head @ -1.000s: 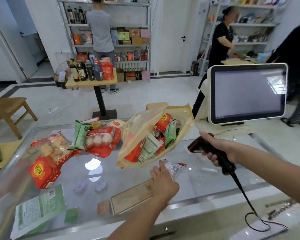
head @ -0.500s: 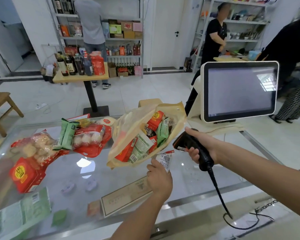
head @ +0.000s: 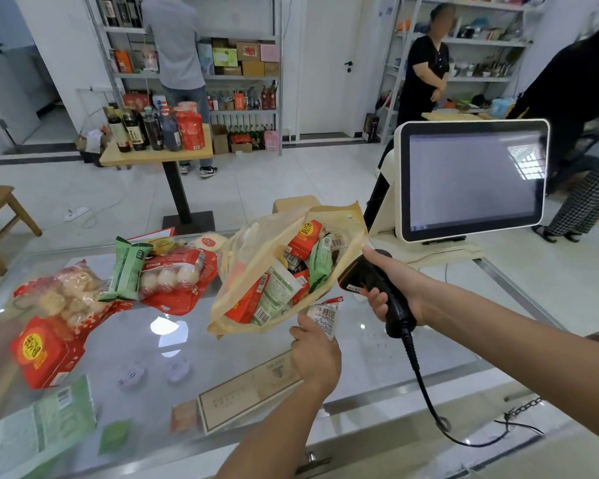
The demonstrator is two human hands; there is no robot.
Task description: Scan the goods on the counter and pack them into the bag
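Note:
My left hand [head: 314, 352] holds a small clear snack packet [head: 325, 315] upright, its barcode label facing the scanner. My right hand [head: 389, 288] grips a black corded barcode scanner [head: 367, 276], its head aimed left at the packet from a short gap. Just behind the packet lies a tan plastic bag [head: 256, 257], mouth open toward me, with several red and green packs inside. On the glass counter [head: 222, 347] to the left lie a red pack of white balls [head: 177, 274], a green packet [head: 127, 269], a red-trimmed snack bag [head: 66, 299], a red box [head: 38, 350] and a green-white pack [head: 32, 433].
A white touchscreen register [head: 471, 179] stands at the right behind the scanner. The scanner's cable [head: 429, 402] loops down over the counter's front edge. Beyond the counter are a small table with bottles [head: 153, 133], shelves and three people.
My left hand lifted the packet off the counter and raised it beside the bag. My right hand brought the scanner left and closer to it.

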